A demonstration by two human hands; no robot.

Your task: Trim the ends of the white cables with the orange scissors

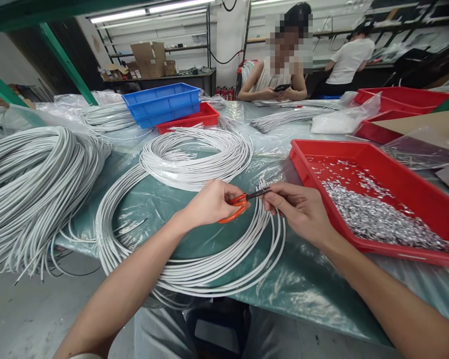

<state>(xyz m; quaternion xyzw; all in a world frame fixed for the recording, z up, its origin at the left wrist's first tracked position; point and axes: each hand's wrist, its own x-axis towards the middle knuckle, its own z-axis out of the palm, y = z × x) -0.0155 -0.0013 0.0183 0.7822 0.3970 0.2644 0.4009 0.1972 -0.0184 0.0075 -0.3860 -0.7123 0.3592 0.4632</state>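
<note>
Orange-handled scissors (239,203) are in my left hand (213,202), fingers wrapped round the handles, with the dark blades pointing right. My right hand (297,207) pinches at the blade tips, among the ends of white cables; what exactly lies between its fingers is too small to make out. Those cable ends belong to a large loose coil of white cable (217,276) in front of me. Just behind it is a tighter white coil (198,174). To the right stands a red tray (392,172) with a heap of small silvery pieces (374,209).
A thick bundle of grey-white cable (33,184) hangs over the table edge at left. Farther back are a blue bin (164,107), a small red tray (209,117) and more cables. A person (273,82) sits across the table holding a phone; another stands behind.
</note>
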